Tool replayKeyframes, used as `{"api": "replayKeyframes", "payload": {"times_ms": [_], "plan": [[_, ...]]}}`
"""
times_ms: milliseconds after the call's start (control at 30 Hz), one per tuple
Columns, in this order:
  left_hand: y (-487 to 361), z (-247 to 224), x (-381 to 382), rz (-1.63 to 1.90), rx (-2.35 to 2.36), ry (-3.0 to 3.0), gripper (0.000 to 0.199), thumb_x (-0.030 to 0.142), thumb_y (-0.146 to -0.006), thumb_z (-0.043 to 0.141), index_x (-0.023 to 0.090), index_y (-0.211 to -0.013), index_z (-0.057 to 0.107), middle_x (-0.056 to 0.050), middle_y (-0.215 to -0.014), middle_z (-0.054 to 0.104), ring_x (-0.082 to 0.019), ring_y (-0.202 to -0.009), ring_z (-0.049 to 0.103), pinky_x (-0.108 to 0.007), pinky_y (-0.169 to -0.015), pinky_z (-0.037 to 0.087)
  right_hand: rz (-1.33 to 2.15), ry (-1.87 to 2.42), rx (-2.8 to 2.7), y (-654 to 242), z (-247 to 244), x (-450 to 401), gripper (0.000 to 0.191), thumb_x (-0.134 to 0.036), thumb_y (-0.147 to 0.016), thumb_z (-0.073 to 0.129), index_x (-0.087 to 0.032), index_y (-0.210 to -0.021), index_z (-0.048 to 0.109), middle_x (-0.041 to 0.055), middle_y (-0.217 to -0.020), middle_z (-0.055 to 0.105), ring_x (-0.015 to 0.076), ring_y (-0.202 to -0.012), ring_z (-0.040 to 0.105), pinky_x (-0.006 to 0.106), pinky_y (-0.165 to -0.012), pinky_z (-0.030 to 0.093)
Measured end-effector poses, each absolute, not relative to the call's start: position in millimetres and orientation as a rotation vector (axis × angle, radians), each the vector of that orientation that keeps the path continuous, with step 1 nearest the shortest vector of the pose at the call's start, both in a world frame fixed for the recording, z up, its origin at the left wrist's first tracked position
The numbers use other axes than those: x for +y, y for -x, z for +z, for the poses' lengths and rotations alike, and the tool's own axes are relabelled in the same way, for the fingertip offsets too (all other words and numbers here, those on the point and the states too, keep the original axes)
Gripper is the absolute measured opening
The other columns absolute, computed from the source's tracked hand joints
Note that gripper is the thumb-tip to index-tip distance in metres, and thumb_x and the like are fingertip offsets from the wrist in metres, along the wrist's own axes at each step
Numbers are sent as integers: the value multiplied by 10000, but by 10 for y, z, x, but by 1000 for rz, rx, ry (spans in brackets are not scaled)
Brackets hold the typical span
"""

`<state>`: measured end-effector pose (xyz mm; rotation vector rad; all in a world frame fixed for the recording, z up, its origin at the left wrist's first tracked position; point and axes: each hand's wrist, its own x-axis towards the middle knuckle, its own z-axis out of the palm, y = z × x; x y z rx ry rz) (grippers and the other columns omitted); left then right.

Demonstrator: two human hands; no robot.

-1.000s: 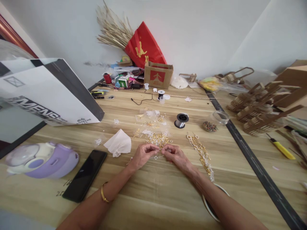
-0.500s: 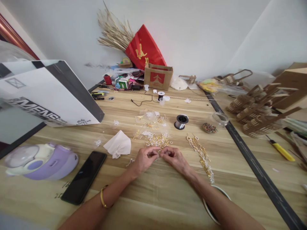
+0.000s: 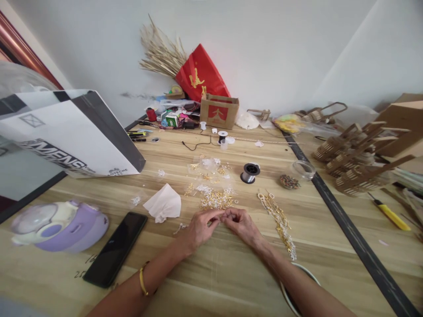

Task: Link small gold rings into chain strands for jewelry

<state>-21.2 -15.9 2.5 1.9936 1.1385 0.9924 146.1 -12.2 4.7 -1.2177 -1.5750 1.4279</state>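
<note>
My left hand (image 3: 203, 226) and my right hand (image 3: 240, 223) meet fingertip to fingertip over the wooden table. Both are closed in a pinch, and whatever sits between the fingers is too small and hidden to name. Just beyond them lies a pile of small gold and silver jewellery pieces (image 3: 216, 199). A short silvery strand (image 3: 180, 228) rests to the left of my left hand. On the right, gold and silver chains with rings (image 3: 276, 220) are laid out in a long bunch. Small clear bags of findings (image 3: 206, 176) spread behind the pile.
A spool of wire (image 3: 250, 173) and a jar of beads (image 3: 291, 180) stand right of centre. To the left are a tissue (image 3: 163, 203), a phone (image 3: 115, 248), a purple-lidded bottle (image 3: 62, 226) and a white box (image 3: 76, 141). Small woven baskets (image 3: 357, 163) and a yellow-handled tool (image 3: 392, 215) lie far right.
The whole view has shifted slightly, so things sit a little lower. My hands stay together, their fingertips drawn closer and turned a little.
</note>
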Motion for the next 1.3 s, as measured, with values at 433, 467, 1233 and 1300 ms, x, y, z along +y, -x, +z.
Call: {"api": "replayKeyframes", "payload": {"times_ms": [433,467,1233,1300], "plan": [[142,32,-74,934,1229,-1979,330,23,-698,614,179,-983,672,-21,-800,726,-137,-710,669,-214,-686,531,1500,1189,-1449,-1493,38,-83,285,-433,-712,596,-154,-664,556,-74,-481,341,61,-446,242,215,-434,173],[141,41,-69,928,1238,-1974,323,24,-700,614,177,-978,671,-21,-792,725,-136,-707,669,-212,-679,529,1514,1184,-1441,-1496,33,-81,289,-437,-713,597,-154,-670,559,-76,-476,338,60,-441,237,215,-431,168],[169,99,-64,864,1232,-2192,334,33,-716,621,206,-1000,652,-11,-816,726,-141,-717,670,-238,-717,522,1428,1240,-1490,-1484,23,-90,327,-460,-720,607,-135,-693,614,-60,-500,372,71,-468,276,217,-447,191],[169,95,-62,839,1240,-2216,345,31,-718,617,216,-1007,650,-9,-830,726,-142,-726,671,-241,-725,522,1427,1248,-1488,-1482,26,-90,331,-462,-715,607,-133,-691,611,-60,-503,372,70,-467,278,218,-449,194]]}}
